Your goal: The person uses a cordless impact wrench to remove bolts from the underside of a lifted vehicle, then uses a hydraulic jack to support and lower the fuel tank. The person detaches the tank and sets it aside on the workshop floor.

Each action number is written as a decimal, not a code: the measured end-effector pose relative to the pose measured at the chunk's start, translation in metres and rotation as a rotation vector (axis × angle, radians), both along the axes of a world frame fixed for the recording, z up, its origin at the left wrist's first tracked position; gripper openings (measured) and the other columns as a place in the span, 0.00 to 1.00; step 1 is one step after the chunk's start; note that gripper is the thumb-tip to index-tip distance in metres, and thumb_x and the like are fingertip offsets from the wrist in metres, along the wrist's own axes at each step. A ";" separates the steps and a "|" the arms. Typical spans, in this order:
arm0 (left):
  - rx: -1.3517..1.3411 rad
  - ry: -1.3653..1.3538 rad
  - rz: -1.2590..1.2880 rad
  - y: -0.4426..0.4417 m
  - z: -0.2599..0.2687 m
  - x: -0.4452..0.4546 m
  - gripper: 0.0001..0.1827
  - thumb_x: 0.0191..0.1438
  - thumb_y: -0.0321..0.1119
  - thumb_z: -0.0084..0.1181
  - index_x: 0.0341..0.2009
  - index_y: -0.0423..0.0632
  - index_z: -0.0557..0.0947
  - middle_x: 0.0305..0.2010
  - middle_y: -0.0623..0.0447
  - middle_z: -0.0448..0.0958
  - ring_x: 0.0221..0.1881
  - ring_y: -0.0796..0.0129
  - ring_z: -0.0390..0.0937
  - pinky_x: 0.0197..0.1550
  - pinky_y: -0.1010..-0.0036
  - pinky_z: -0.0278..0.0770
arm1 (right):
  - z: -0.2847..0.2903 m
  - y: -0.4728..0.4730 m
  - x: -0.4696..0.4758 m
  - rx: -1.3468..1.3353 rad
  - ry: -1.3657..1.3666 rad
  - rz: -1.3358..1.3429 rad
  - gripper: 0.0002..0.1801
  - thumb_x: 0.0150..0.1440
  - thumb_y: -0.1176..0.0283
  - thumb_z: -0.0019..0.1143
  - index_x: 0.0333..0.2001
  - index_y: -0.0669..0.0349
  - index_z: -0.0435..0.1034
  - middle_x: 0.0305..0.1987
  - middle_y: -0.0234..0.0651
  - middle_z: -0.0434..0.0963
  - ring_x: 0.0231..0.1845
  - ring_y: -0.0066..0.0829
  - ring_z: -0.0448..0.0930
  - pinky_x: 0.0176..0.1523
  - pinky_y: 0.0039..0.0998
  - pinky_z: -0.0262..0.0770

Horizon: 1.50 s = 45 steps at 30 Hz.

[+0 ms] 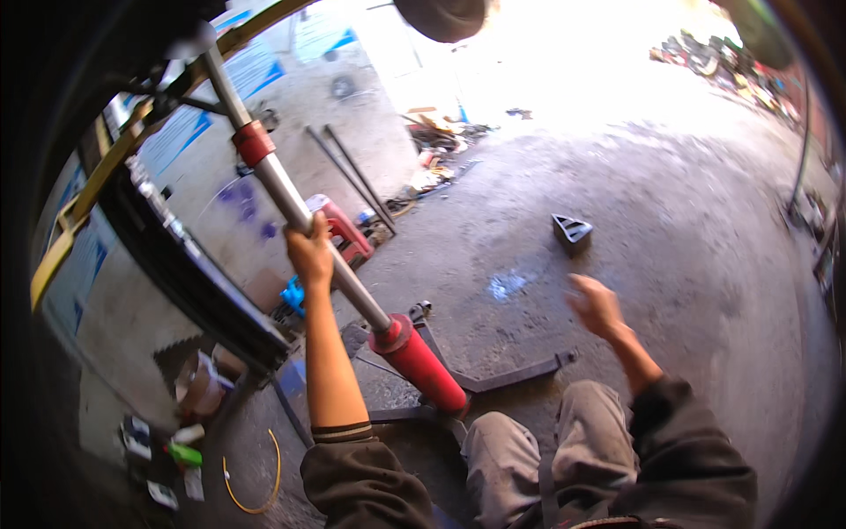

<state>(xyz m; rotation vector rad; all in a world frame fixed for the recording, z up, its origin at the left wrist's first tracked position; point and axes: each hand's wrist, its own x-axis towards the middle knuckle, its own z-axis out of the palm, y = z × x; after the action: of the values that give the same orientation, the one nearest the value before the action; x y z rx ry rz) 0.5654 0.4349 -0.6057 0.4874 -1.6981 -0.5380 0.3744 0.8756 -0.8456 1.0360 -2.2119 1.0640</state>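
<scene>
My left hand is wrapped around the bare metal ram of an upright hydraulic jack. Below it the ram enters a red cylinder, and a red collar sits higher up. Dark metal legs spread over the floor from the cylinder's foot. The ram's top reaches dark parts overhead, where the contact is hard to make out. Over the floor to the right, my right hand is slightly blurred and holds nothing. Just beyond it stands a black triangular wheel chock.
A red plastic jug and two leaning metal bars are by the wall. A long black panel leans at left, near a bucket and a yellow hose. Clutter lines the wall's foot; a rounded dark object hangs above.
</scene>
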 end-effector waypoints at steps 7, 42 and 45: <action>-0.051 -0.028 -0.102 -0.010 0.004 0.000 0.22 0.57 0.44 0.59 0.32 0.33 0.75 0.25 0.44 0.76 0.25 0.59 0.75 0.30 0.63 0.73 | 0.067 -0.240 0.107 0.135 -0.273 0.413 0.23 0.60 0.57 0.50 0.53 0.62 0.65 0.52 0.51 0.70 0.55 0.52 0.71 0.54 0.47 0.70; -0.085 -0.070 -0.048 0.003 -0.005 0.005 0.28 0.53 0.52 0.60 0.43 0.39 0.70 0.36 0.34 0.77 0.40 0.37 0.76 0.39 0.51 0.73 | -0.057 -0.342 0.090 0.378 -0.858 0.276 0.24 0.58 0.50 0.49 0.39 0.62 0.76 0.38 0.48 0.81 0.42 0.46 0.82 0.45 0.42 0.78; 0.011 -0.119 -0.125 0.007 0.000 0.008 0.28 0.54 0.51 0.60 0.44 0.40 0.67 0.37 0.33 0.77 0.41 0.37 0.77 0.39 0.51 0.73 | -0.064 -0.366 0.067 0.462 -1.054 0.476 0.24 0.54 0.50 0.59 0.32 0.65 0.77 0.28 0.39 0.80 0.31 0.32 0.83 0.35 0.35 0.78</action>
<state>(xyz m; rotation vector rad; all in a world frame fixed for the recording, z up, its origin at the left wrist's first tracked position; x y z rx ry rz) 0.5731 0.4419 -0.6057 0.4305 -1.8492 -0.6188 0.4411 0.5093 -0.9099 1.4598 -3.2531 1.6010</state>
